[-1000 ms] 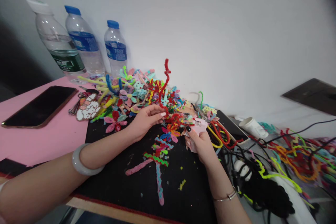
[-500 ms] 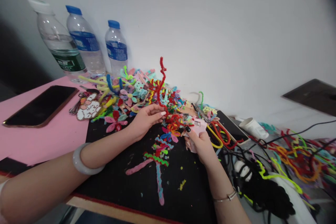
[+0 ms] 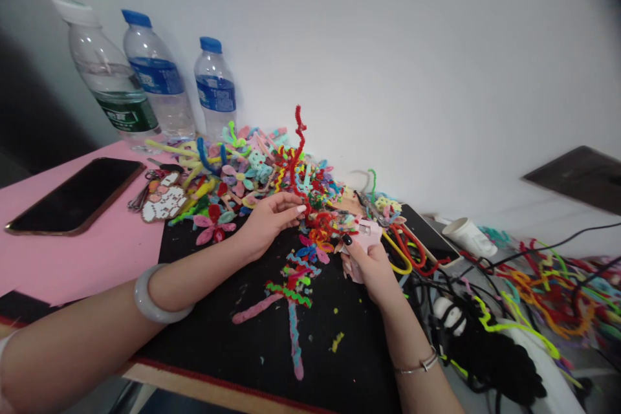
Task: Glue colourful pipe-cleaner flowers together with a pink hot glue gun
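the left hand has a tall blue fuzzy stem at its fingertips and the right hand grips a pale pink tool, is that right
Not quite: the tall fuzzy stem at the left hand's fingertips is red, not blue, as the head view shows. The right hand does grip a pale pink tool.

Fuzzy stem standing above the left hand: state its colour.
The fuzzy stem is red; it shows best in the head view, above the left hand.
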Available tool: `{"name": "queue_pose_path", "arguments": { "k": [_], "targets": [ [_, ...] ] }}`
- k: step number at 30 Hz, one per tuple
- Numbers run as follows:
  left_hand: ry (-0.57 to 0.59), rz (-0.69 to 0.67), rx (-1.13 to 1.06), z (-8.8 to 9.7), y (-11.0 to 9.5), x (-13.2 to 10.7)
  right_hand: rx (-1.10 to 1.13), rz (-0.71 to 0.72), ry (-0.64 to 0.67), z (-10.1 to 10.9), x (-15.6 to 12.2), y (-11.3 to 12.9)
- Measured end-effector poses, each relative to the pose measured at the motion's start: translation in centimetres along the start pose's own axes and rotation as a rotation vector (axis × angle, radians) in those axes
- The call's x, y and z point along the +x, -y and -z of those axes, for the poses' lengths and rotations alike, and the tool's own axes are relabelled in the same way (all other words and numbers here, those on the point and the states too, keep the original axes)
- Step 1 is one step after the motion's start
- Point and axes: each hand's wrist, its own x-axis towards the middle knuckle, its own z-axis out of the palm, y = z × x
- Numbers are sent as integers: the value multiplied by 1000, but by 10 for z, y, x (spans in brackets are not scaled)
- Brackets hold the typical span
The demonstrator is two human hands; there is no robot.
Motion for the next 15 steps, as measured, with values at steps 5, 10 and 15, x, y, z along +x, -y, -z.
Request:
{"name": "queue_pose_path", "arguments": {
  "k": [5, 10, 15],
  "targets": [
    [9, 13, 1, 0, 0, 0, -31, -3, -9, 1, 0, 1],
    [33, 14, 13, 0, 1, -1, -28, 15, -28, 2, 0, 1],
    [49, 15, 15, 0, 1, 0, -18, 25, -37, 2, 1, 1]
  ]
}}
